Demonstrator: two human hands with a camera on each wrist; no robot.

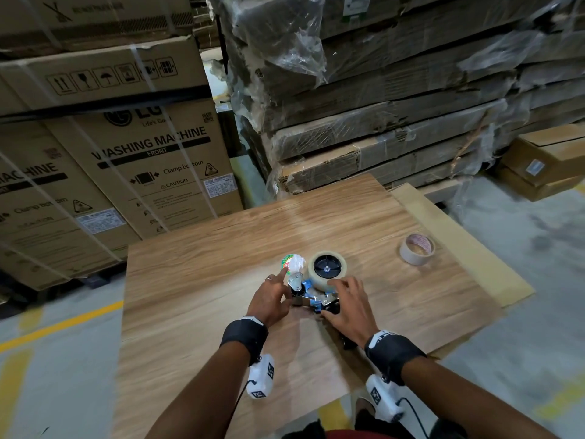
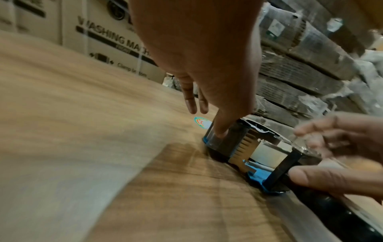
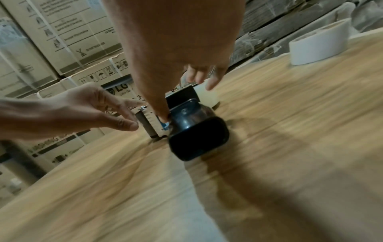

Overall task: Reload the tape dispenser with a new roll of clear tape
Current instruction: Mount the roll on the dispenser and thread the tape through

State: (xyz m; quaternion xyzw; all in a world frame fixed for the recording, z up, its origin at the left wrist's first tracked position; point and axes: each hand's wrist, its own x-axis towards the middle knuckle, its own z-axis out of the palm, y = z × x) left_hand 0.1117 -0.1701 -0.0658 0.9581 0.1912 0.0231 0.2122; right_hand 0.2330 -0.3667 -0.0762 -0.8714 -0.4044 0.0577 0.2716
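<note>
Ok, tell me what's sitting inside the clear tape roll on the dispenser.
A black hub with a blue centre fills the core of the clear tape roll. The tape dispenser lies on its side on the table. The right hand covers the roll's near edge.

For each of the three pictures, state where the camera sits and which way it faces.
Head: above, facing forward and down at the tape dispenser; both forearms and hands show.
Left wrist: low over the table, along the left hand to the dispenser.
Right wrist: low, along the right hand at the dispenser's handle.
All three share the dispenser and both hands.
</note>
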